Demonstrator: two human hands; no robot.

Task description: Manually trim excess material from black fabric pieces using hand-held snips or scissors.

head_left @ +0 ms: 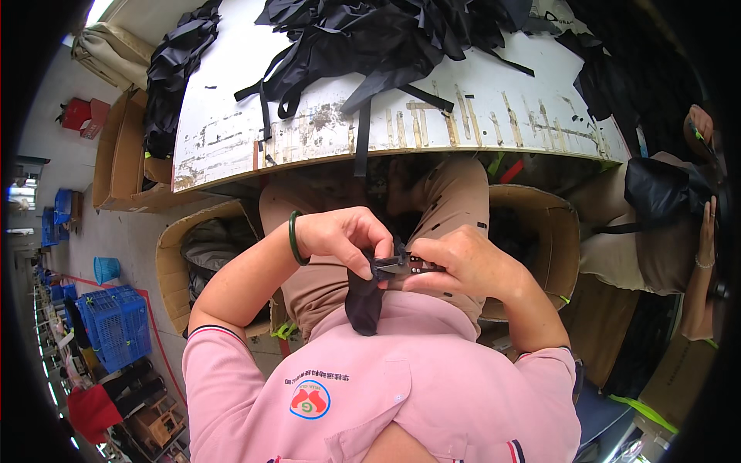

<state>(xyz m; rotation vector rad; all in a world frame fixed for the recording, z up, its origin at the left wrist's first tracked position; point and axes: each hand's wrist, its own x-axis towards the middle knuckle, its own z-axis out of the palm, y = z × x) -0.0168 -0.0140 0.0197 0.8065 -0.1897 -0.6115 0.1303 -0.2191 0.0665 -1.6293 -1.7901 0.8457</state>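
Over my lap, my left hand (347,235) pinches a small piece of black fabric (363,307) between thumb and fingers, and its lower end hangs against my pink shirt. My right hand (467,261) is closed around a small pair of thread snips (421,265). The metal blades point left and lie at the fabric's edge, right beside my left thumb. Whether the blades touch the cloth, I cannot tell. A green bangle (294,238) circles my left wrist.
Ahead stands a worn white table (224,127) with a heap of black strapped fabric pieces (370,38). Cardboard boxes (171,270) flank my legs. Small black scraps (424,229) lie on my trousers. At the right, a co-worker's hand (706,231) is near black fabric (664,189).
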